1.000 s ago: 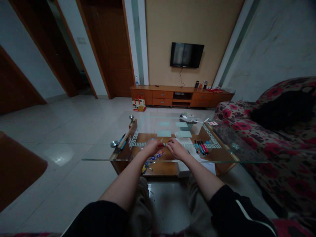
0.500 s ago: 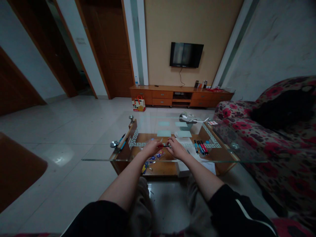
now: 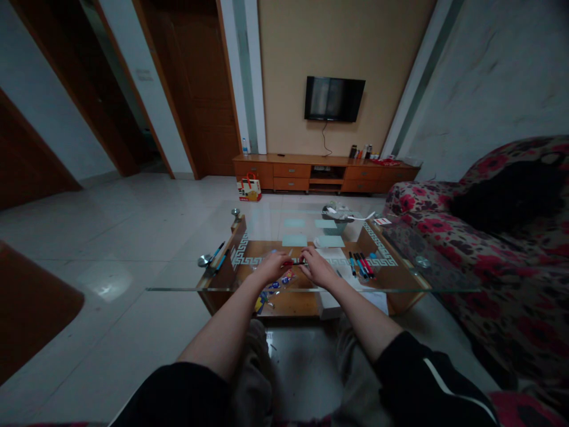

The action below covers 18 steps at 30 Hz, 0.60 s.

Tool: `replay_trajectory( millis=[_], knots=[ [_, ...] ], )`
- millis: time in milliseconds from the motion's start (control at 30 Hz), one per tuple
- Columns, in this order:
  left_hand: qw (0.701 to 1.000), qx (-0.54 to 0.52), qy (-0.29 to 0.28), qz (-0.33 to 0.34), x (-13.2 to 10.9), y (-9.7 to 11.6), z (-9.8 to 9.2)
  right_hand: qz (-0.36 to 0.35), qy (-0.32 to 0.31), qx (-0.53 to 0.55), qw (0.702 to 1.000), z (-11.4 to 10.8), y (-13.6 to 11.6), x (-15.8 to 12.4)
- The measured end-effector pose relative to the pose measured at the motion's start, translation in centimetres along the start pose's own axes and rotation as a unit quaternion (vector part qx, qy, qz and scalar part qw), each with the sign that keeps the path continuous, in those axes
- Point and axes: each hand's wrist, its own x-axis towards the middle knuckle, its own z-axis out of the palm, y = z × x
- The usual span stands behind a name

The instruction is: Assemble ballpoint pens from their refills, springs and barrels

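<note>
Both my hands rest over the glass coffee table [image 3: 178,283], close together at its middle. My left hand [image 3: 272,265] and my right hand [image 3: 316,267] each pinch one end of a thin red and black pen [image 3: 295,261] held level between them. Fingers of both hands are curled round it. A cluster of blue, black and red pens [image 3: 361,264] lies on the glass to the right of my right hand. Two more pens [image 3: 218,256] lie near the table's left edge.
Pale sticky notes [image 3: 294,239] and a white cable [image 3: 355,217] lie farther back on the glass. Small coloured packets [image 3: 275,286] sit on the wooden shelf below. A floral sofa [image 3: 489,249] stands right; a TV cabinet [image 3: 324,171] lines the far wall.
My hands have stayed on the pen with only slight finger shifts. The view has drifted a little.
</note>
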Motion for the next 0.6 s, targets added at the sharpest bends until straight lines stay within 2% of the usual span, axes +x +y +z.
replay_trajectory(
  millis=[233, 600],
  knots=[
    [1.000, 0.001, -0.004, 0.001, 0.08, -0.17, 0.24, 0.008, 0.001, -0.042, 0.999, 0.38, 0.34, 0.01],
    [1.000, 0.003, -0.012, -0.017, 0.05, -0.46, 0.58, 0.000, 0.003, -0.012, 1.000, 0.22, 0.39, -0.03]
  ],
)
